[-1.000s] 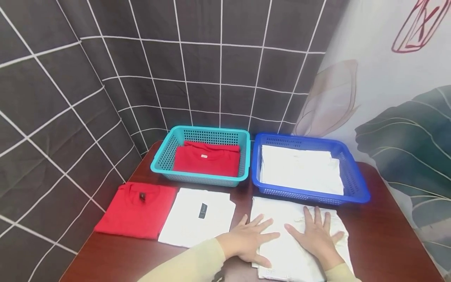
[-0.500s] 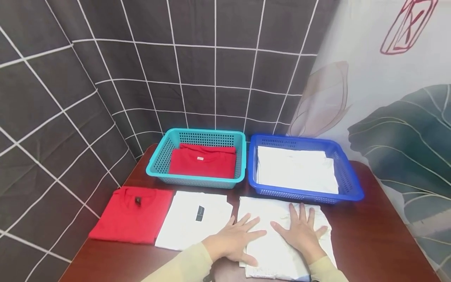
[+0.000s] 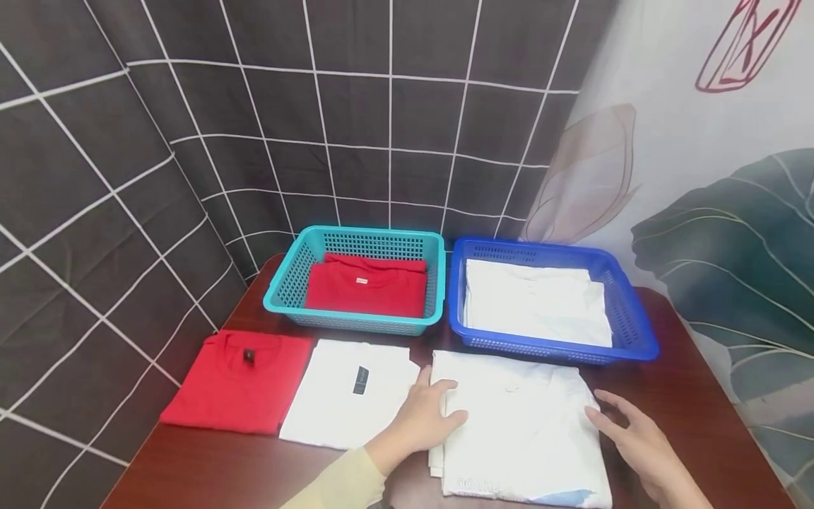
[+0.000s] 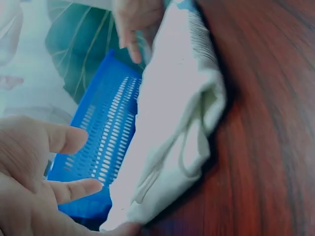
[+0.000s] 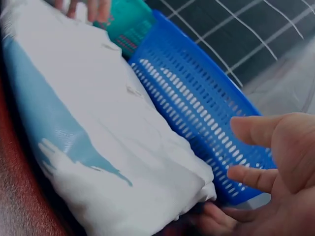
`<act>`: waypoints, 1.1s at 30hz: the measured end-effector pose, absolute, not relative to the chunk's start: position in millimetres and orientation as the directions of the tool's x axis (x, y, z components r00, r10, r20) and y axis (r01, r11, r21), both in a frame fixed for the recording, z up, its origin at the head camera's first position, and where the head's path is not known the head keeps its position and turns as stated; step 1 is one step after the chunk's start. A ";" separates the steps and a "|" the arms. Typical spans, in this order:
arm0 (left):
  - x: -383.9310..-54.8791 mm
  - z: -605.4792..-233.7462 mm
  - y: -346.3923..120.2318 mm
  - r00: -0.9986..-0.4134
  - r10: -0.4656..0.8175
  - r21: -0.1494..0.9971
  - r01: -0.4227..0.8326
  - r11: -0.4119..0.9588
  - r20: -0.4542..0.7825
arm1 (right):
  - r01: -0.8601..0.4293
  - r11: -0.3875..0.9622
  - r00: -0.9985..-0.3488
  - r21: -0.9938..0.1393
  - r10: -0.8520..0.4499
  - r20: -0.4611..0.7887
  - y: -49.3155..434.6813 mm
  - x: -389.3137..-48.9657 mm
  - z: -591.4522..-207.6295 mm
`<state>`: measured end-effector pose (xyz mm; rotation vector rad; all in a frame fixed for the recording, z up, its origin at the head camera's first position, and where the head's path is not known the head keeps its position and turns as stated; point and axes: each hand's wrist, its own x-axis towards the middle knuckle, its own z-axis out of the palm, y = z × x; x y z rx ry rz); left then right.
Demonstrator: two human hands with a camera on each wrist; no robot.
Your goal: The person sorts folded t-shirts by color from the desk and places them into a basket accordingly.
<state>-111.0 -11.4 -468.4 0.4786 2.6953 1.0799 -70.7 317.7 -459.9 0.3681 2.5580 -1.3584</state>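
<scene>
A folded white T-shirt (image 3: 521, 431) with a blue print near its front edge lies on the table between my hands. At its left edge is my left hand (image 3: 421, 418), thumb and fingers spread apart; in the left wrist view a fingertip meets the cloth's lower corner. My right hand (image 3: 639, 442) is at the right edge, thumb and forefinger apart by the side. The right wrist view shows its lower fingers (image 5: 214, 219) low against the folded end, partly in shadow. Layered folds show along the shirt's left side.
Behind the shirt stands a blue basket (image 3: 559, 351) holding folded white clothes (image 3: 534, 300). Left of it, a teal basket (image 3: 356, 322) contains folded red clothes (image 3: 365, 286). A folded white shirt (image 3: 337, 417) with a dark label and a folded red shirt (image 3: 238, 392) lie at left.
Both hands were spread flat on top of the white T-shirt. They have moved apart, the left to its left edge and the right to its right edge.
</scene>
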 end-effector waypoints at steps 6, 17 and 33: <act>-114.7 -476.3 -12.3 -0.935 0.278 0.906 -0.092 0.414 -0.221 | 0.455 0.139 -0.889 -0.880 0.007 -0.458 325.7 -72.9 -470.4; -121.1 -485.1 -7.4 -0.837 0.428 0.940 -0.289 0.184 -0.341 | 0.448 -0.027 -0.889 -0.894 -0.124 -0.441 311.2 -79.7 -476.2; -120.6 -492.2 -11.4 -0.844 0.439 0.952 -0.267 0.151 -0.307 | 0.519 0.012 -0.791 -0.855 -0.372 -0.485 321.9 -75.8 -483.4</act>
